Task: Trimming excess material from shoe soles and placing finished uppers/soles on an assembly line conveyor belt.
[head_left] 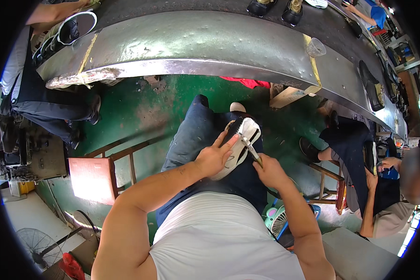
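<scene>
A black and white shoe (pixel 241 140) lies sole-up on my lap, over dark blue trousers. My left hand (pixel 214 156) presses on its white sole and holds it steady. My right hand (pixel 267 169) grips a slim metal tool (pixel 248 146) whose tip touches the sole near the toe end. Both forearms come in from the lower edge.
A long grey metal conveyor bench (pixel 196 42) curves across the top, carrying several dark shoes (pixel 369 84) and a clear plastic cup (pixel 316 47). A red wooden stool (pixel 94 179) stands at my left. One person sits at my right (pixel 359 163), another at the far left (pixel 42 102). A floor fan (pixel 38 245) stands lower left.
</scene>
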`<state>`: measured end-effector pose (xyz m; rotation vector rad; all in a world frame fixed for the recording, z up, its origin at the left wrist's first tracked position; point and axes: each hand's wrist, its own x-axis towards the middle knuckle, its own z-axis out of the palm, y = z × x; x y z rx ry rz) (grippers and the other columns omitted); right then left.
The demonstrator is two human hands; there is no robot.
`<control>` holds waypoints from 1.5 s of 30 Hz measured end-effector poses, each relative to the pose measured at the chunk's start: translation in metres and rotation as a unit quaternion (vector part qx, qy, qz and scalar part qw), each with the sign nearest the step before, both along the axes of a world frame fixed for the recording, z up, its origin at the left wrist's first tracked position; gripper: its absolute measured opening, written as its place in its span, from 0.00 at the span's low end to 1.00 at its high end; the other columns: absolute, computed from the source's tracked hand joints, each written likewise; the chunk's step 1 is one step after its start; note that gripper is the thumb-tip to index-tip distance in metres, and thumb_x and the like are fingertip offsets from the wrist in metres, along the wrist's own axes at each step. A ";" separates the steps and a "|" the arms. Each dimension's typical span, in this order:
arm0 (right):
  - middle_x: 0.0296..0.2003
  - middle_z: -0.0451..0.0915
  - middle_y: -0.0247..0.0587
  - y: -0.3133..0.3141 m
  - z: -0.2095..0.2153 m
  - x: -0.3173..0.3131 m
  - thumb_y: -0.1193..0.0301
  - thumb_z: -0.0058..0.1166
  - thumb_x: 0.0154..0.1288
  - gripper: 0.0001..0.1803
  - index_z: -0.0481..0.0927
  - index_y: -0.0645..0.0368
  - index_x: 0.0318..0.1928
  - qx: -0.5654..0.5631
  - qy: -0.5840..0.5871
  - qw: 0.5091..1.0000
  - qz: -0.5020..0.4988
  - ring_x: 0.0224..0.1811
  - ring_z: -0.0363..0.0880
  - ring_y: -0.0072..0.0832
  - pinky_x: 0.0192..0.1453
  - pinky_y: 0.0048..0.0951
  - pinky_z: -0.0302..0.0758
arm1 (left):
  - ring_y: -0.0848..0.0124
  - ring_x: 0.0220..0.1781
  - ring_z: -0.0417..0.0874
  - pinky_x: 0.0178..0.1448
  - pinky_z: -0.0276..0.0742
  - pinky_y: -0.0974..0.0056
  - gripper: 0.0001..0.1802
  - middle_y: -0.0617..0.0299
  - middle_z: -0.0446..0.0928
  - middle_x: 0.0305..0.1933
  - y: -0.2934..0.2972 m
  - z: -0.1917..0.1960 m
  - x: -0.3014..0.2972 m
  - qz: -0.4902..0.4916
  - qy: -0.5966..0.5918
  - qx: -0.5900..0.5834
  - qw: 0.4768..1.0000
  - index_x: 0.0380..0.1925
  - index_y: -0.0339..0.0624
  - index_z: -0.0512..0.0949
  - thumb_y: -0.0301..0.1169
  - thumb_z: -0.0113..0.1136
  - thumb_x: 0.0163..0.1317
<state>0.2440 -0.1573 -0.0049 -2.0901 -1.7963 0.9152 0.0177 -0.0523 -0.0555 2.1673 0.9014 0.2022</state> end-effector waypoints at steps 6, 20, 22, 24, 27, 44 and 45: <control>0.34 0.80 0.58 0.024 0.039 0.009 0.61 0.51 0.73 0.17 0.74 0.65 0.49 0.074 0.088 0.993 0.009 0.37 0.80 0.59 0.45 0.46 0.78 | 0.40 0.46 0.85 0.53 0.84 0.48 0.32 0.34 0.54 0.76 0.012 0.026 -0.001 -0.033 0.103 -0.050 0.993 0.78 0.69 0.49 0.44 0.42 0.76; 0.33 0.81 0.61 -0.004 0.011 -0.027 0.57 0.49 0.74 0.20 0.75 0.66 0.43 0.070 0.148 0.986 -0.019 0.40 0.81 0.59 0.44 0.51 0.76 | 0.48 0.67 0.76 0.72 0.68 0.58 0.38 0.36 0.74 0.63 -0.023 0.004 -0.023 0.163 -0.096 -0.309 0.932 0.73 0.34 0.59 0.39 0.59 0.68; 0.34 0.81 0.62 -0.014 -0.005 -0.029 0.56 0.50 0.74 0.21 0.76 0.65 0.45 -0.037 0.032 0.998 0.036 0.41 0.81 0.59 0.45 0.51 0.77 | 0.50 0.68 0.75 0.72 0.68 0.59 0.45 0.37 0.72 0.66 -0.018 0.028 -0.025 0.104 -0.043 -0.226 0.968 0.74 0.35 0.55 0.37 0.66 0.61; 0.35 0.82 0.59 -0.020 -0.010 -0.023 0.56 0.50 0.74 0.21 0.77 0.64 0.48 -0.061 0.151 0.986 -0.033 0.40 0.83 0.55 0.45 0.47 0.78 | 0.51 0.69 0.73 0.72 0.68 0.59 0.52 0.37 0.70 0.68 -0.005 0.040 -0.025 0.043 0.058 -0.297 0.952 0.75 0.38 0.53 0.36 0.71 0.54; 0.32 0.82 0.47 -0.053 -0.023 -0.020 0.61 0.51 0.75 0.16 0.77 0.63 0.48 0.010 0.249 0.960 -0.131 0.36 0.84 0.37 0.43 0.35 0.79 | 0.47 0.62 0.80 0.67 0.73 0.56 0.53 0.36 0.76 0.60 0.016 0.056 -0.025 0.016 0.036 -0.173 0.984 0.74 0.41 0.54 0.35 0.73 0.50; 0.35 0.81 0.55 -0.074 -0.008 0.001 0.67 0.52 0.71 0.14 0.74 0.62 0.51 0.046 0.182 0.970 -0.156 0.39 0.82 0.51 0.44 0.43 0.76 | 0.66 0.64 0.77 0.67 0.71 0.64 0.52 0.49 0.74 0.66 0.059 -0.013 0.024 -0.070 -0.067 -0.340 0.935 0.77 0.34 0.49 0.23 0.69 0.57; 0.35 0.81 0.55 -0.070 -0.003 0.003 0.67 0.52 0.71 0.14 0.74 0.62 0.51 0.043 0.183 0.968 -0.168 0.39 0.82 0.51 0.44 0.43 0.76 | 0.66 0.71 0.70 0.73 0.64 0.65 0.52 0.51 0.67 0.72 0.052 0.014 0.021 -0.028 -0.074 -0.427 0.901 0.78 0.36 0.45 0.18 0.63 0.56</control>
